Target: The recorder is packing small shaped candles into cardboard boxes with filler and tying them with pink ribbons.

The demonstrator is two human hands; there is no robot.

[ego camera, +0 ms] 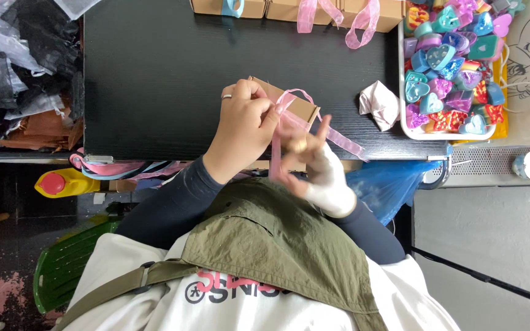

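Observation:
A small brown cardboard box [294, 103] is held above the near edge of a black table [154, 73]. My left hand [243, 125], with a ring on one finger, grips the box and pinches a sheer pink ribbon [289, 119] at its top. My right hand [314, 162], wrapped in white at the wrist, is blurred below the box and holds the ribbon's loose ends, fingers spread. A loop of ribbon stands over the box and a tail [348, 144] trails to the right.
More brown boxes [289, 9] with pink ribbon [363, 21] line the table's far edge. A white tray [403, 119] of colourful heart-shaped cases stands at the right, beside crumpled pale paper [380, 104]. Plastic bags [13, 61] lie left; a blue bag [394, 178] hangs below.

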